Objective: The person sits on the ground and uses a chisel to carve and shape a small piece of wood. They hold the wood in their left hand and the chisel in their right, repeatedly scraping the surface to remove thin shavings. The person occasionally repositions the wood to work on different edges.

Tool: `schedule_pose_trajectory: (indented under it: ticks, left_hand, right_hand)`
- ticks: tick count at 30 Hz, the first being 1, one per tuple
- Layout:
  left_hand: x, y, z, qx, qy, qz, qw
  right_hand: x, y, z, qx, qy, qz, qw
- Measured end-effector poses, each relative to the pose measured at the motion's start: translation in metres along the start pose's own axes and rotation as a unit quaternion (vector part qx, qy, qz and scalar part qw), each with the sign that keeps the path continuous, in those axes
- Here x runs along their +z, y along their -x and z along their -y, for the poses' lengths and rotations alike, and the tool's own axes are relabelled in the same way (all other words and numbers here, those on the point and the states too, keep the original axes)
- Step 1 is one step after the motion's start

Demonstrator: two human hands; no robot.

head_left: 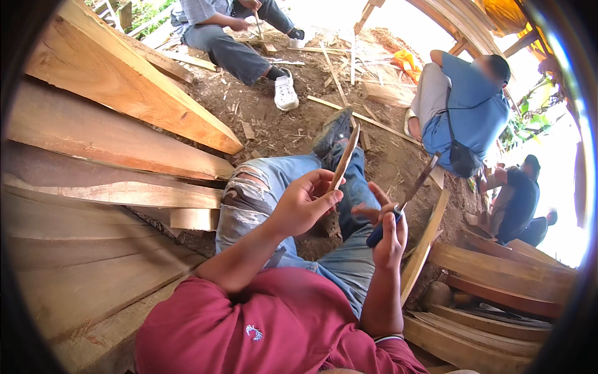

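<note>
My left hand [309, 198] is closed on a slim wooden stick [346, 157], which tapers to a point at its upper end. The fingers pinch it near its lower end, above my bent legs in torn jeans. To the right, my right hand [387, 230] grips a knife [422, 179] by its dark blue handle [375, 235]. Its blade slants up and away to the right, apart from the stick. One or two fingers of that hand are lifted off the handle.
Thick wooden planks [118, 137] are stacked close on my left. More boards [498, 268] lie at the right, with a long strip [427, 246] beside my leg. Wood scraps litter the dirt ground [280, 134]. A seated person [227, 47] works ahead; another in blue [467, 106] crouches at the right.
</note>
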State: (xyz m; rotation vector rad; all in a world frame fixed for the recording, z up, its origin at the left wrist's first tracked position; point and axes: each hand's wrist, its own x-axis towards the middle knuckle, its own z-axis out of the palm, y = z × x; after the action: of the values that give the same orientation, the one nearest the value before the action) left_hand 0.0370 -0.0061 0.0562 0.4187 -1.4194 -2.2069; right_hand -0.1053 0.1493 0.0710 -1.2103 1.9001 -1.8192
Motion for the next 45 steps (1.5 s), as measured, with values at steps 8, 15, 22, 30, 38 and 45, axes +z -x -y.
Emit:
schedule_pose_trajectory:
  ticks: [8,15,22,30,38,45]
  left_hand:
    - [0.025,0.006,0.005,-0.018,-0.176,-0.001,0.984]
    - [0.034,0.006,0.01,0.059,-0.321,-0.014,0.945]
    - [0.028,0.007,0.008,-0.024,-0.128,0.066,0.989]
    - [0.029,0.01,0.008,-0.053,-0.003,0.105,0.993]
    - [0.032,0.012,-0.009,-0.186,0.196,0.181,0.946]
    - [0.032,0.012,-0.002,-0.203,0.227,0.186,0.934]
  right_hand:
    - [0.005,-0.025,0.016,0.133,-0.086,-0.102,0.982]
    - [0.004,-0.038,0.026,0.155,-0.08,-0.102,0.979]
    - [-0.001,-0.029,0.032,0.172,-0.189,-0.064,0.965]
    - [-0.006,-0.025,0.034,0.156,-0.228,-0.074,0.958]
    - [-0.011,-0.025,0.033,0.145,-0.273,-0.075,0.948]
    - [-0.01,-0.023,0.039,0.147,-0.286,-0.09,0.943]
